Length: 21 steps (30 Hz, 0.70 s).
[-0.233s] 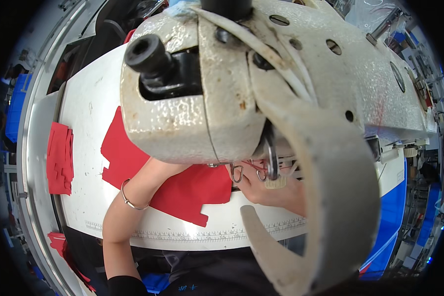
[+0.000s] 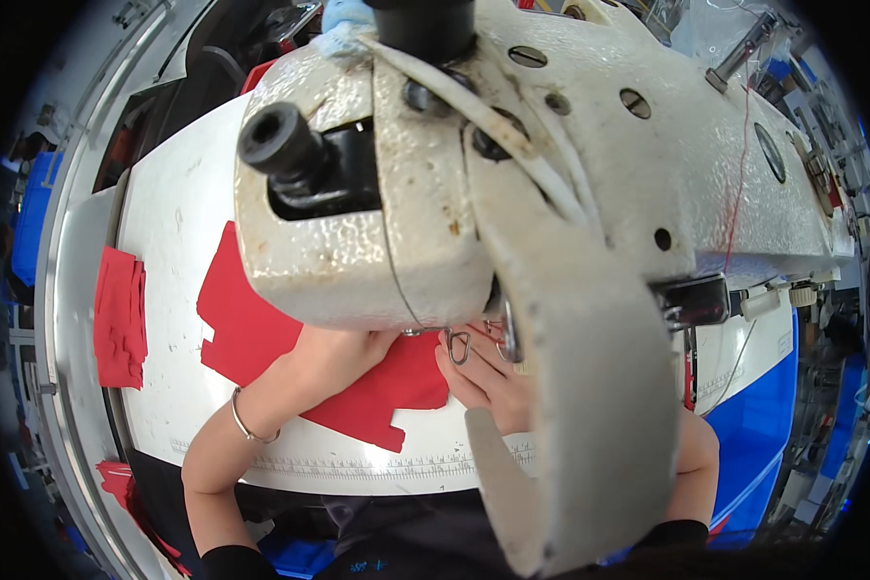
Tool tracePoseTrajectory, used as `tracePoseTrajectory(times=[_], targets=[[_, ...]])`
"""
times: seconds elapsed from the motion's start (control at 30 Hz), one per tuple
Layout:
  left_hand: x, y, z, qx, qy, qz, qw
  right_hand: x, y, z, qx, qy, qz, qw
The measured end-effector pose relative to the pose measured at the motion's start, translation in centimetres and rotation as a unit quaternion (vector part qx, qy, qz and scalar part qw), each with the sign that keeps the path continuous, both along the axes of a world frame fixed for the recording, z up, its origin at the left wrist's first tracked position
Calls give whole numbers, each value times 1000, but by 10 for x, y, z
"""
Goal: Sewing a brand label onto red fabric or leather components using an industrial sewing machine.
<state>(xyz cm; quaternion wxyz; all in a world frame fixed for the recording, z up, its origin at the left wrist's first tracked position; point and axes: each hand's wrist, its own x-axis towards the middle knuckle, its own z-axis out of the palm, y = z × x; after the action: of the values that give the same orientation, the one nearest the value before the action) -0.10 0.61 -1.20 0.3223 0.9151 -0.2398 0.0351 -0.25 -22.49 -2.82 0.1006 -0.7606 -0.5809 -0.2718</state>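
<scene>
A red fabric piece [image 2: 251,314] with notched edges lies on the white table, partly beneath the head of a pale sewing machine [image 2: 338,261]. My left hand [image 2: 346,360] rests on this fabric, a bangle round its wrist. Its fingertips vanish under the machine head, so its grip is hidden. At the fabric's right edge, close to a bent wire guide [image 2: 458,346], my right hand [image 2: 498,385] has its fingers stretched out toward the cloth. A curved pale guard on the machine covers part of that hand and its wrist.
Stacked red fabric pieces [image 2: 120,319] lie at the table's left edge, with more red cloth [image 2: 118,481] below. A printed ruler strip [image 2: 358,469] runs along the front edge. A blue bin [image 2: 759,416] stands at right. Red thread [image 2: 741,184] crosses the machine arm.
My left hand shows more below the machine head. My right hand sits slightly farther back, and its forearm now shows right of the guard. The view has shifted a little.
</scene>
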Motion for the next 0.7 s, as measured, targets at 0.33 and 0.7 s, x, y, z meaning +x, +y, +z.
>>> tracePoseTrajectory(times=[0.33, 0.7], targets=[[-10, 7, 0, 77, -24, -116, 990, -10, 6, 7, 44, -2, -16, 999], [-6, 5, 9, 117, -32, -135, 983, -11, 8, 4, 68, 20, -6, 997]])
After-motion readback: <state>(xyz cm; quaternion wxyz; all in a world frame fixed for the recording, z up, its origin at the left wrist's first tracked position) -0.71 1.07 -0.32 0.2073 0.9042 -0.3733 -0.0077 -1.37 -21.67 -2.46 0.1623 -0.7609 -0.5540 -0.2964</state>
